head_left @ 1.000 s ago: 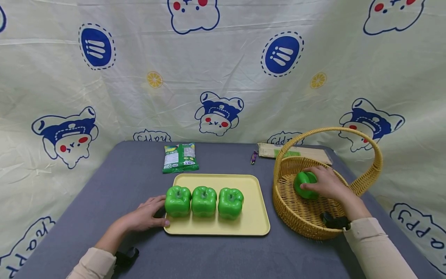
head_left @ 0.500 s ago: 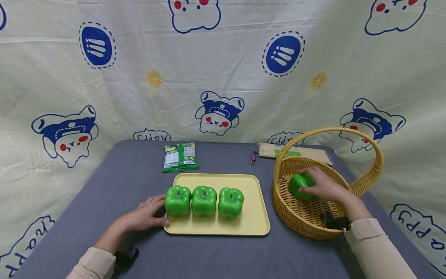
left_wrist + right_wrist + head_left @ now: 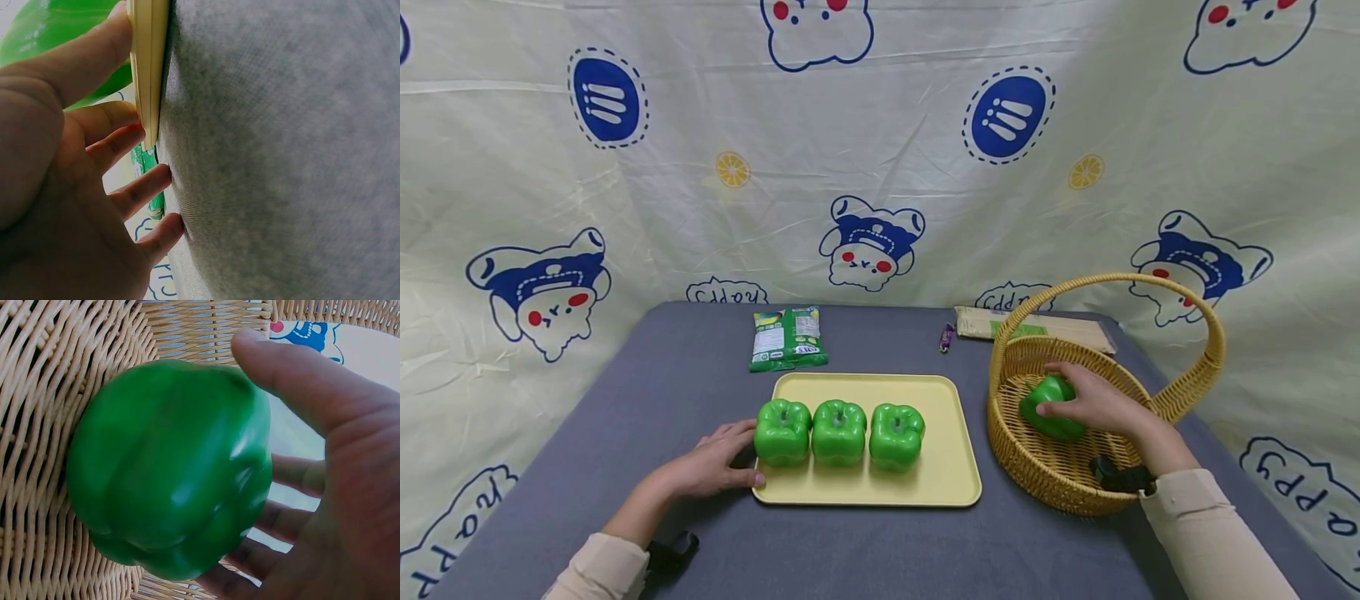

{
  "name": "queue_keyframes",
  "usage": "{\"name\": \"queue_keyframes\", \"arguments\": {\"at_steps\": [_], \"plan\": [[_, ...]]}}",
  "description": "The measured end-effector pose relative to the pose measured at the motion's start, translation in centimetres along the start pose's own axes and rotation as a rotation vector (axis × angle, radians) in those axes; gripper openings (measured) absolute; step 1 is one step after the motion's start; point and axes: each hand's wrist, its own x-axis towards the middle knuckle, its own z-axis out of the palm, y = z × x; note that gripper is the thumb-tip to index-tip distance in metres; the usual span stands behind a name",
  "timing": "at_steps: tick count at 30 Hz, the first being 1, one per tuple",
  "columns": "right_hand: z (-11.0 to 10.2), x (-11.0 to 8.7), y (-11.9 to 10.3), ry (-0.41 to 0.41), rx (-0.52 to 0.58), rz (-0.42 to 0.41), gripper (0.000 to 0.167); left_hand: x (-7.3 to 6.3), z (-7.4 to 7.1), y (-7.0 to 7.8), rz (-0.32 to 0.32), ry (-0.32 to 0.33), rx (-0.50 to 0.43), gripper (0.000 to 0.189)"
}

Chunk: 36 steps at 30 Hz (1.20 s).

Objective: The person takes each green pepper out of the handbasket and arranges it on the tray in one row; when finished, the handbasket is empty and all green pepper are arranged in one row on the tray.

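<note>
In the head view my right hand point(image 3: 1093, 402) reaches into a round wicker basket point(image 3: 1026, 475) and holds a green bell pepper point(image 3: 1051, 408) low inside it. The right wrist view shows the thumb at one side of this pepper point(image 3: 169, 469) and the fingers partly hidden behind it, with the woven bottom close against it. My left hand point(image 3: 718, 461) rests at the left end of a pale yellow tray point(image 3: 943, 442). Its thumb and nearer fingers touch the tray's edge point(image 3: 149, 69), while the other fingertips rest on the cloth. On the tray stand three green bell peppers point(image 3: 838, 433) in a row.
A green snack packet point(image 3: 788, 340) lies behind the tray. Near the back edge are a small purple wrapped candy point(image 3: 946, 338) and a flat tan package point(image 3: 1075, 331), partly hidden by the basket. The basket's tall handle point(image 3: 1206, 350) arches over the right arm. Grey cloth point(image 3: 835, 550) covers the table.
The pepper in the basket has shifted slightly left and turned under my right hand, which moved a little left with it. The left hand, tray and its peppers have stayed put.
</note>
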Motion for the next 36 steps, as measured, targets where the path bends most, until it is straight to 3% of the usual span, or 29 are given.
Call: {"name": "queue_keyframes", "arguments": {"at_steps": [12,26,36], "plan": [[0.17,0.48,0.12,-0.027,-0.054,0.059,0.084,-0.14,0.0,0.02,-0.012,-0.006,-0.012,0.078],[0.59,0.63,-0.75,-0.091,-0.031,0.084,0.085,-0.04,-0.12,0.01,-0.019,-0.016,-0.012,0.079],[0.13,0.44,-0.82,-0.02,-0.044,0.04,0.079,0.08,-0.01,-0.07,-0.023,-0.019,-0.011,0.079]]}}
